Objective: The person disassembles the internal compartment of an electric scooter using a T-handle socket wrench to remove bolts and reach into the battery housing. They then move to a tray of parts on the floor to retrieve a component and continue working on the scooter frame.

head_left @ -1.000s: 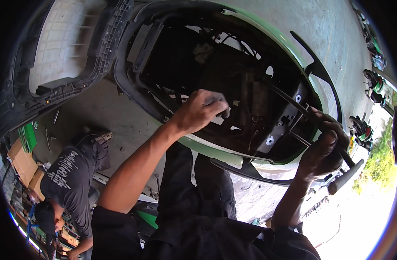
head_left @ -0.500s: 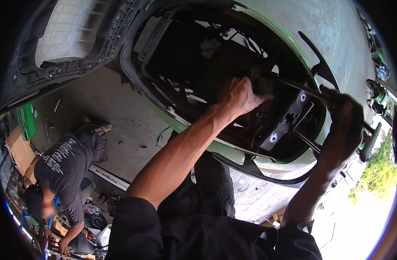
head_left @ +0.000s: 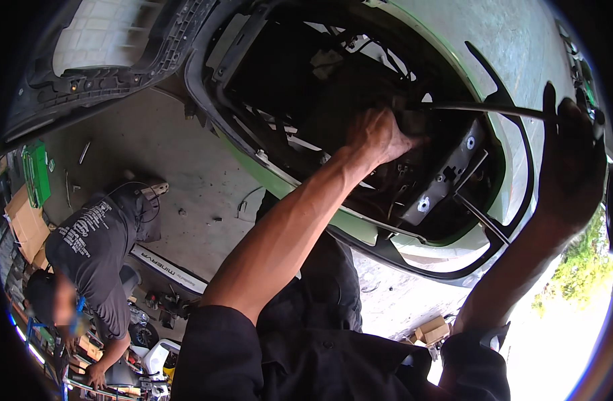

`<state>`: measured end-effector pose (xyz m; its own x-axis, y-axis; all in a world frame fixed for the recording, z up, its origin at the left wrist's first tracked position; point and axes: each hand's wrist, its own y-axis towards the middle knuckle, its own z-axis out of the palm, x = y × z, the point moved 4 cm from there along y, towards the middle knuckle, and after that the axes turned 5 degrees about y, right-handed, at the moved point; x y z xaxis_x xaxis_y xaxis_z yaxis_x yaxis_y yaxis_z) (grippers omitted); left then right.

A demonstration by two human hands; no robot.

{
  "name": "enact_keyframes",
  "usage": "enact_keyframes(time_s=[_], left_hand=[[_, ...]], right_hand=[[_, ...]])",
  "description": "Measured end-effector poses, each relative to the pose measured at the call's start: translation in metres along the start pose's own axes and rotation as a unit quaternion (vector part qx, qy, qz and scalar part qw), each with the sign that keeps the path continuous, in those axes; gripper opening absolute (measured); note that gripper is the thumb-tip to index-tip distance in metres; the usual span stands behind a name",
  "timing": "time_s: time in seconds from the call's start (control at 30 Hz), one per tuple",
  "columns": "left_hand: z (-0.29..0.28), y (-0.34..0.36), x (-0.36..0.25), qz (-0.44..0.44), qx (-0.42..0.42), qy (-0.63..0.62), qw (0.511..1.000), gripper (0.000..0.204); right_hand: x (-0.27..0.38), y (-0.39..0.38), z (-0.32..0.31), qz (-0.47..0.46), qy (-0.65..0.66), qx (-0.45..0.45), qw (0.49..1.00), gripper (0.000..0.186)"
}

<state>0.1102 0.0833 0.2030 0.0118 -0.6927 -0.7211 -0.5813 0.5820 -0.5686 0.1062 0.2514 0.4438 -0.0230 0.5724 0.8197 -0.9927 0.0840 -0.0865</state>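
Note:
A green-bodied shell (head_left: pixel 256 170) with a dark open cavity fills the upper centre, with a metal bracket (head_left: pixel 440 174) across its right end. My left hand (head_left: pixel 380 134) reaches into the cavity, fingers curled around something dark that I cannot make out, near the inner end of a long dark bar (head_left: pixel 480 107). My right hand (head_left: pixel 570 160), in shadow at the right, grips the bar's outer end beyond the shell. A thinner L-shaped rod (head_left: pixel 483 220) rests at the bracket, below the bar. A black rail (head_left: pixel 524 194) curves around the shell's right end.
An open black panel (head_left: pixel 149 60) hangs at upper left. At lower left a co-worker (head_left: pixel 92 260) bends over parts, beside cardboard (head_left: pixel 25 220), a green case (head_left: pixel 35 174) and a long white panel (head_left: pixel 169 267). Cardboard boxes (head_left: pixel 430 331) lie on the floor behind my right forearm.
My right hand has moved outward to the right and upward, swinging the long bar toward horizontal. My left hand has moved up and right, deeper into the cavity.

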Motion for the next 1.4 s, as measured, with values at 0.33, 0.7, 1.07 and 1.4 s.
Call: enact_keyframes(time_s=[0.33, 0.7, 1.07, 1.4], left_hand=[[0.005, 0.007, 0.003, 0.059, -0.063, -0.047, 0.995, 0.078], [0.021, 0.004, -0.001, 0.076, -0.123, 0.0, 0.99, 0.089], [0.039, 0.024, -0.008, 0.072, -0.104, -0.049, 0.991, 0.079], [0.026, 0.021, 0.001, 0.056, -0.103, -0.032, 0.993, 0.086]], right_hand=[[-0.004, 0.012, -0.015, -0.053, 0.002, -0.029, 0.998, 0.04], [-0.004, -0.005, -0.008, -0.099, -0.019, -0.111, 0.989, 0.009], [-0.02, -0.005, 0.019, -0.182, -0.177, -0.286, 0.924, 0.031], [-0.013, 0.001, 0.008, -0.111, -0.055, -0.178, 0.976, 0.018]])
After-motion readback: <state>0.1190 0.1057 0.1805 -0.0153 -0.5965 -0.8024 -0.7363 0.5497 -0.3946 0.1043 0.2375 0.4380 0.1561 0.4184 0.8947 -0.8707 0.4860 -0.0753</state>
